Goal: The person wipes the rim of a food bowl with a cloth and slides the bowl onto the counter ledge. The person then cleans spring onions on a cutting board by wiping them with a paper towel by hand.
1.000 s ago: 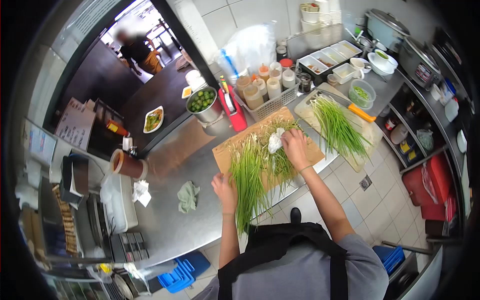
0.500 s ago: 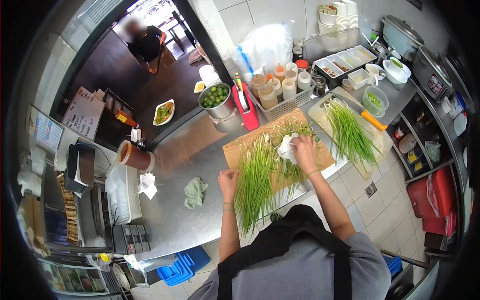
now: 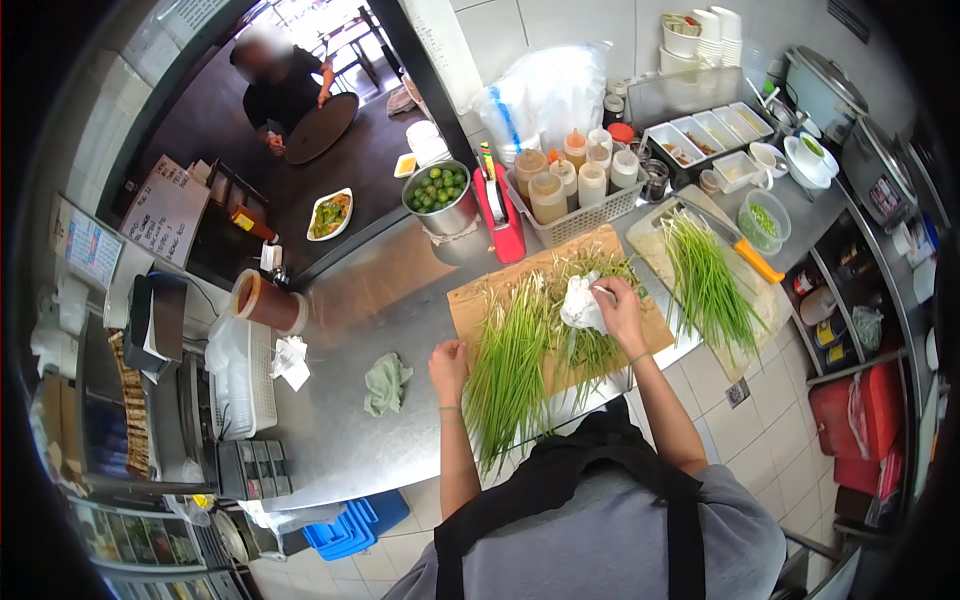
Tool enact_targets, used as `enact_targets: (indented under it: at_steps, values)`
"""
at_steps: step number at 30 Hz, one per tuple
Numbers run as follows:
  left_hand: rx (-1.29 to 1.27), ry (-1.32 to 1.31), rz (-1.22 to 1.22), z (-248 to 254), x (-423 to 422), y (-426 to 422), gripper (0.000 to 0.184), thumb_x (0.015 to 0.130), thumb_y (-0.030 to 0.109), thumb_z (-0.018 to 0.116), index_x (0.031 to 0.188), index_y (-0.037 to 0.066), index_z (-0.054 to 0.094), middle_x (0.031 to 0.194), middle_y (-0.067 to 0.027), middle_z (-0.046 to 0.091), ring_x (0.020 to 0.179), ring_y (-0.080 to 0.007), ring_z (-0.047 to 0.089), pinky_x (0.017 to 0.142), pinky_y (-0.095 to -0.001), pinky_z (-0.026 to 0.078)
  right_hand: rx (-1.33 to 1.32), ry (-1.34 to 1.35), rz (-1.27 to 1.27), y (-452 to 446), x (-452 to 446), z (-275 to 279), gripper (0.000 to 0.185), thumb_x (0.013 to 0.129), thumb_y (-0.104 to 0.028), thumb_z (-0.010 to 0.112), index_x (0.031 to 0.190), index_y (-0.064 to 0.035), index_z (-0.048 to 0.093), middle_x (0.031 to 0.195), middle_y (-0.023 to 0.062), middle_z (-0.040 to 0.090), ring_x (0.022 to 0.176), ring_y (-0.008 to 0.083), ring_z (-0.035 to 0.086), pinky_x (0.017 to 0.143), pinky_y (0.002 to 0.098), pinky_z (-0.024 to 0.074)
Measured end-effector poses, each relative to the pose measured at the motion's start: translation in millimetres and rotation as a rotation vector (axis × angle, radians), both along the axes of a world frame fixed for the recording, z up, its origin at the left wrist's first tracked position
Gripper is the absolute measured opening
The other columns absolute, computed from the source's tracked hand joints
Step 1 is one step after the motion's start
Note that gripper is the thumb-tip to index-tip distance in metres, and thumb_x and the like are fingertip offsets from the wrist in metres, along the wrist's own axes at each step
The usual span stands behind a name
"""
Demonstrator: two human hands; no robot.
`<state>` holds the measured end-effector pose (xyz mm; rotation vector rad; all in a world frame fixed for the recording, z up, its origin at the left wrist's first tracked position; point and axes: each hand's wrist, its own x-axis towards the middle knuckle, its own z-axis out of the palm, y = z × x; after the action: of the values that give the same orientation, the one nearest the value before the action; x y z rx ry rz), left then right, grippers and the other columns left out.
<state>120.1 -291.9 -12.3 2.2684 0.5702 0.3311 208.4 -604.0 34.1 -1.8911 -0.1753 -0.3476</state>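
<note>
Long green onions (image 3: 508, 375) lie in a pile on brown paper (image 3: 590, 250), their pale root ends toward the back and their green ends over the counter's front edge. My right hand (image 3: 622, 308) pinches a crumpled white tissue (image 3: 582, 303) above a smaller, messier heap of greens (image 3: 590, 350). Just left of the long pile is my left hand (image 3: 449, 365), its fingers curled together; what they hold, if anything, is too small to make out. More green onions (image 3: 705, 275) rest on a cutting board (image 3: 655, 235) beside an orange-handled knife (image 3: 760, 262).
On the steel counter (image 3: 350, 450) lies a green cloth (image 3: 386, 384). Behind the paper stand a pot of green fruit (image 3: 437, 188), a red dispenser (image 3: 505, 228) and a basket of bottles (image 3: 580, 218). Beyond the opening, a person (image 3: 285, 90) holds a round tray (image 3: 322, 128).
The camera view has shifted, moving the counter items rightward. My right hand still holds the tissue over the greens. The person beyond the opening now shows a round tray, tilted toward the camera.
</note>
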Motion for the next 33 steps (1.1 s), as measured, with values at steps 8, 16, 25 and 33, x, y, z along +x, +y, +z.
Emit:
enact_targets:
  at_steps: [8,16,25,33]
  values:
    - [-0.508,-0.161,0.105,12,-21,-17,0.017,0.086,0.012,0.059,0.088,-0.004,0.064,0.068,-0.0008,0.061,0.059,-0.0059,0.052,0.056,-0.0203,0.042,0.401,0.274,0.171,-23,32,-17,0.007,0.085,-0.006,0.058,0.09,-0.0017,0.059,0.086,0.0027,0.062,0.081,0.0098,0.055,0.074,0.0224,0.0421]
    - [-0.685,-0.31,0.039,62,-26,-85,0.016,0.088,0.011,0.058,0.093,-0.003,0.063,0.075,-0.0029,0.063,0.069,-0.0078,0.057,0.066,-0.0213,0.045,0.649,0.414,0.248,-40,34,13,0.009,0.087,-0.009,0.057,0.095,-0.003,0.057,0.089,0.0004,0.06,0.081,0.0069,0.053,0.073,0.0214,0.0406]
    - [-0.231,-0.339,-0.434,81,5,-187,0.014,0.083,0.009,0.06,0.094,0.0,0.063,0.083,-0.0107,0.065,0.076,-0.0198,0.061,0.071,-0.0289,0.047,0.737,0.325,0.305,-57,31,52,0.009,0.088,-0.011,0.057,0.094,-0.0047,0.058,0.087,-0.0018,0.059,0.078,0.0045,0.052,0.071,0.019,0.0399]
    - [0.392,-0.287,-0.175,49,8,-124,0.017,0.074,0.009,0.063,0.09,0.006,0.063,0.087,-0.0108,0.058,0.084,-0.03,0.052,0.072,-0.0402,0.044,0.737,0.326,0.263,-66,23,51,0.009,0.089,-0.011,0.055,0.095,-0.0042,0.057,0.087,-0.0005,0.06,0.078,0.0055,0.053,0.07,0.0203,0.0418]
